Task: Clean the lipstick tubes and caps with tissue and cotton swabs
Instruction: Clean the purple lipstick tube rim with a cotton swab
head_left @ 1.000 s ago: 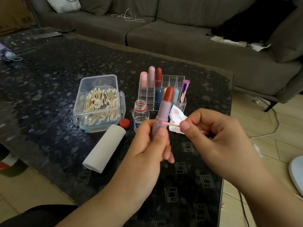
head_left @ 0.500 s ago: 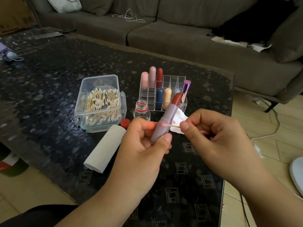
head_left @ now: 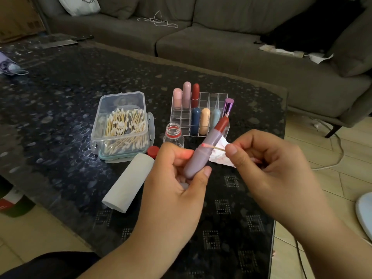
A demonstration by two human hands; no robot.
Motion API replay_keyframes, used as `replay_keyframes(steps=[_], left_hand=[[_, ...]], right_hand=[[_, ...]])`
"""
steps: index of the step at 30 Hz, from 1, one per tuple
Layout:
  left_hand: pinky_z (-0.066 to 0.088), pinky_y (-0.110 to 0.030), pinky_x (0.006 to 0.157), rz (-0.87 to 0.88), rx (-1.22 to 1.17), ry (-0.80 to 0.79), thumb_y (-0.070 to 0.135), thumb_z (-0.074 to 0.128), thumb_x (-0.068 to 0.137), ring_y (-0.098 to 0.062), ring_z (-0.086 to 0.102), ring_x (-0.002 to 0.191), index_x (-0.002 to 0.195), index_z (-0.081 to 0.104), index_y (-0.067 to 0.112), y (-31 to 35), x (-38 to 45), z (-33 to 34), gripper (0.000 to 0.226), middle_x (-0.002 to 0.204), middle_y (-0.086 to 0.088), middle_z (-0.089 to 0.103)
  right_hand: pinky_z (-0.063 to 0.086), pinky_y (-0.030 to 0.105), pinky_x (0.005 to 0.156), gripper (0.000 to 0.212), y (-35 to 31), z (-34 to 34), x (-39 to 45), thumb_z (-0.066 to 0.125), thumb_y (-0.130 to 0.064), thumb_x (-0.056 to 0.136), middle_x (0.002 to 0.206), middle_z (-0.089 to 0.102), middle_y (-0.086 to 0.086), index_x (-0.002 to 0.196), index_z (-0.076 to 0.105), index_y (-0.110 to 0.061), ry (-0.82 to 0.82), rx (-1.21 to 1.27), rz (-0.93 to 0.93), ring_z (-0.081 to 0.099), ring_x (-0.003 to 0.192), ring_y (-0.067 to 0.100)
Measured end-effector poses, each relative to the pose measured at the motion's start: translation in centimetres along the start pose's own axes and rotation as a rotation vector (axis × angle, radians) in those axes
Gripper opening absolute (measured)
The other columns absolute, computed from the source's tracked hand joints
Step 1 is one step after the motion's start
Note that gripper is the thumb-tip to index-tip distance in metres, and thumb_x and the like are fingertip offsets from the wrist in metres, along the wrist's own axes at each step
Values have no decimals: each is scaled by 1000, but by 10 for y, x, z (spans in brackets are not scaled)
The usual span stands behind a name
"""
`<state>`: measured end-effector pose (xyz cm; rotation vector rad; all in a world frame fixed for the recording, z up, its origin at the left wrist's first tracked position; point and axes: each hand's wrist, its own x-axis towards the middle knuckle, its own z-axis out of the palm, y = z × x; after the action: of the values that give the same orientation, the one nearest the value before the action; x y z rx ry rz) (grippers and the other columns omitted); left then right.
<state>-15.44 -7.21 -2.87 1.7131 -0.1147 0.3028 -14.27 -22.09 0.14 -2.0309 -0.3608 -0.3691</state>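
Your left hand (head_left: 177, 178) is closed around the mauve lipstick tube (head_left: 203, 152), tilted up to the right above the dark table (head_left: 60, 109), its red cap end toward the clear organizer (head_left: 201, 109). Your right hand (head_left: 269, 166) pinches a cotton swab (head_left: 213, 147), whose pink-stained tip touches the tube. A stained tissue (head_left: 221, 156) lies behind. The print on the peach lipstick (head_left: 205, 120) is too small to read.

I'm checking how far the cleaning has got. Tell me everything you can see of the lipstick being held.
The lipstick has a matte mauve, plastic-looking tube with an uncapped brick-red bullet at its top. It tilts up and to the right above the table, gripped low by the left hand. The cotton swab in the right hand lies across its middle, tip stained pink.
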Motion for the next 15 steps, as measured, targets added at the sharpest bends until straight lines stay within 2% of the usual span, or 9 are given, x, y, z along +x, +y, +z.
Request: replay_keyframes(steps=[3,6,9,11,15], left_hand=[[54,-28,61,11,32,18,25,69,76,-12,63,67,83,52,36,0,0,1,22,79,3,63],[54,-26,63,-44,-34,-4,26,68,77,-12,65,68,85,56,32,2,0,1,16,80,4,67],[53,-22,62,-171,-258,-97,36,64,82,-13,69,71,94,61,21,4,4,3,20,81,4,70],[53,-23,62,-258,-449,-150,35,59,85,-17,69,69,97,63,13,7,5,3,25,77,-1,70],[51,-26,58,-411,-748,-221,29,56,86,-16,57,58,90,70,9,7,6,2,25,68,-5,60]], right_hand=[[29,10,42,21,-3,4,-1,61,-34,87,49,44,2,69,59,-23,-38,-22,-28,36,43,5],[29,10,43,18,-2,3,-1,59,-32,83,49,44,1,68,58,-22,-42,-30,-22,36,44,5],[25,9,43,19,1,0,1,59,-34,83,46,39,-6,68,58,-22,-7,23,3,32,42,4],[25,8,44,19,2,0,1,59,-34,83,47,39,-6,69,58,-22,-4,35,-3,32,42,3],[26,7,44,18,2,-2,1,59,-34,83,48,40,-5,69,59,-22,-23,39,-8,33,43,3]])
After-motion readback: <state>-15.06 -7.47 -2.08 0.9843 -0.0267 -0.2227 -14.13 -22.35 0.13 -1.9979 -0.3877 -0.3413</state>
